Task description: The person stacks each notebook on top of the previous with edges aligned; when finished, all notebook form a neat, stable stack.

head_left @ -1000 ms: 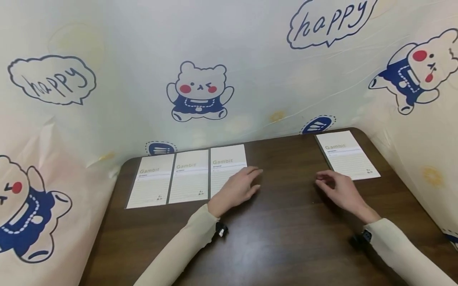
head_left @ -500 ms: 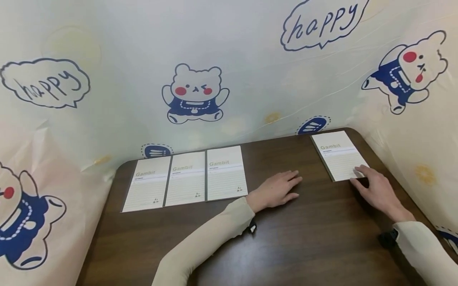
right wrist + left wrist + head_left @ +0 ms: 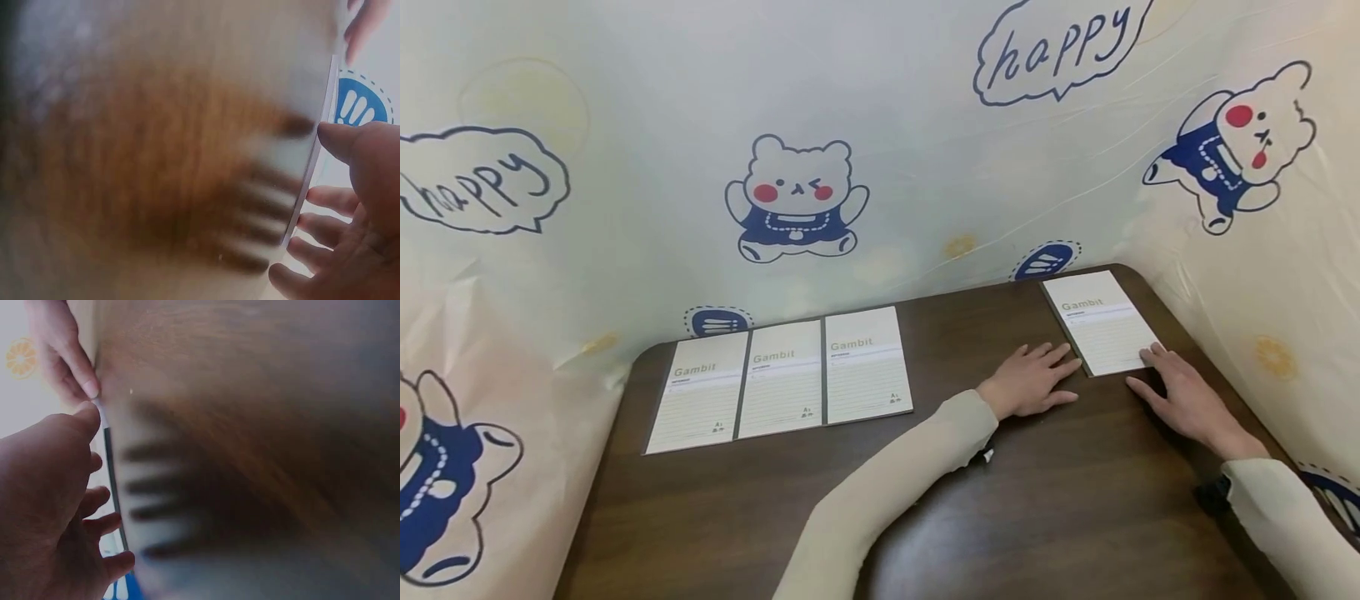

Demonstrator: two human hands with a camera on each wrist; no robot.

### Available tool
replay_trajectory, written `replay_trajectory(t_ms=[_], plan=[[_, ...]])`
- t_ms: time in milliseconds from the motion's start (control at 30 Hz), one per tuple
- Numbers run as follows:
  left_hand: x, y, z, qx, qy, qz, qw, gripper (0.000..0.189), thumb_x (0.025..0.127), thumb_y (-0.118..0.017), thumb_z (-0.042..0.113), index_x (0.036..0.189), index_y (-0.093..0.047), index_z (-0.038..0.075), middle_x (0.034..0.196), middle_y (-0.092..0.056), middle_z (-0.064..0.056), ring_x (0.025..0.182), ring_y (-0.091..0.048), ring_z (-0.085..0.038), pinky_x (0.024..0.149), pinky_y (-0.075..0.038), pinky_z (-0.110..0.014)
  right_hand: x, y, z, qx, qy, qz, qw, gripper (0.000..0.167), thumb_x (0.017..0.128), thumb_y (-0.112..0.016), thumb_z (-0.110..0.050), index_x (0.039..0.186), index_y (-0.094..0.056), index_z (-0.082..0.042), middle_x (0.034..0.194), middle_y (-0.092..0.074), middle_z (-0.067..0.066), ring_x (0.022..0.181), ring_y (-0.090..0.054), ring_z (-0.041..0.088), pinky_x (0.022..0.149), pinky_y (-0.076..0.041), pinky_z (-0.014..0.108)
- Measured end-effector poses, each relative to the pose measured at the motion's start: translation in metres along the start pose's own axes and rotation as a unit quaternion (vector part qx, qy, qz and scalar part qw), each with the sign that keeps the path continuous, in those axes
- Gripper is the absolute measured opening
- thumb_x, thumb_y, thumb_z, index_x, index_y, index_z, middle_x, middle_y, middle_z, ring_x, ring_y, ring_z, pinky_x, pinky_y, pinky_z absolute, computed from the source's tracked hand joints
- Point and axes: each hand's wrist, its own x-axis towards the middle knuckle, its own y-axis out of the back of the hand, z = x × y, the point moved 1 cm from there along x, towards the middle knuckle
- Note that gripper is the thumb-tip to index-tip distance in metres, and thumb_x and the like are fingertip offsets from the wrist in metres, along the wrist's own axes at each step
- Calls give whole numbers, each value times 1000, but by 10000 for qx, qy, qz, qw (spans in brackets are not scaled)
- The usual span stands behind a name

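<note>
A white notebook marked "Gambit" (image 3: 1097, 329) lies flat at the back right of the table. My right hand (image 3: 1187, 404) rests its fingertips at the notebook's near right corner, with the thumb by the front edge. Spread and fairly straight, the fingers of my left hand (image 3: 1030, 382) reach to the notebook's left edge; whether they touch it I cannot tell. In the right wrist view the notebook's thin edge (image 3: 310, 162) runs beside my right fingers. Three matching notebooks lie side by side at the left: one outermost (image 3: 692, 404), one in the middle (image 3: 781, 387), one innermost (image 3: 867, 371).
The dark wooden table (image 3: 745, 508) has rounded back corners. A printed sheet (image 3: 910, 150) with bears and "happy" bubbles rises behind the table and along both sides. Brown tabletop lies between the three notebooks and the single one.
My left hand has moved right, from over the innermost of the three notebooks to the single notebook's left edge. My right hand has moved right to its near corner. The view has shifted slightly.
</note>
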Motion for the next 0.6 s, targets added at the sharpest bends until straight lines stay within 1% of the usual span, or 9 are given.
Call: replay_trajectory(t_ms=[100, 267, 433, 600], plan=[[9, 1, 8, 140, 74, -88, 9998, 67, 105, -18, 70, 166, -8, 44, 177, -5, 15, 164, -12, -11, 134, -19, -39, 0, 0, 0, 11, 19, -63, 10000, 69, 107, -59, -35, 148, -41, 18, 156, -30, 46, 142, -30, 66, 112, -28, 76], [14, 3, 15, 233, 187, -79, 9995, 67, 104, -19, 72, 165, -13, 46, 176, -9, 16, 163, -14, -8, 133, -21, -38, -1, -1, 1, 47, 74, -72, 9999, 70, 108, -58, -35, 148, -40, 19, 155, -30, 47, 142, -29, 67, 113, -27, 76], [12, 4, 16, 160, 201, -22, 9997, 67, 104, -20, 72, 165, -17, 44, 176, -12, 14, 163, -17, -10, 132, -23, -38, -2, -1, -1, 73, 151, -33, 9999, 69, 106, -60, -34, 147, -42, 19, 154, -32, 48, 141, -32, 67, 113, -28, 75], [5, 0, 16, 95, 192, 33, 9998, 68, 104, -21, 71, 165, -20, 42, 176, -15, 12, 163, -19, -11, 132, -24, -38, -5, -3, -8, 45, 275, -93, 9996, 69, 104, -64, -33, 147, -44, 17, 153, -36, 47, 139, -36, 66, 110, -32, 75]])
